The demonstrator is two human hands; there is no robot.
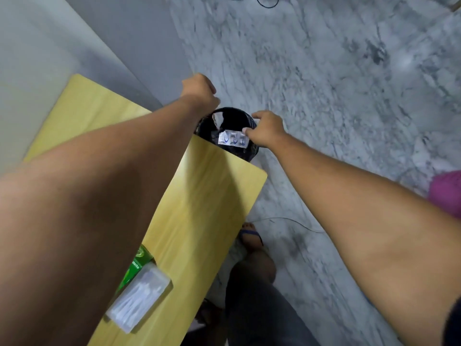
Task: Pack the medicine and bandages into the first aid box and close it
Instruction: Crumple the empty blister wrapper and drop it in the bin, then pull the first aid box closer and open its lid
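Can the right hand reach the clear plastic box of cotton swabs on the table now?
Probably yes, after pulling back. The right hand is out over the black bin, pinching a white strip. The clear box lies uncovered near the table edge, beside the left forearm.

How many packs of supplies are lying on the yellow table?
2: a green box and a clear pack overlapping it, both at the table's near end. The left arm may hide more.

Your yellow wooden table (199,196) carries a clear plastic case (139,299) of white sticks near its close edge, lying against a green box (136,267) that your forearm partly hides. Beyond its far corner a black bin (232,126) stands on the marble floor (324,96).
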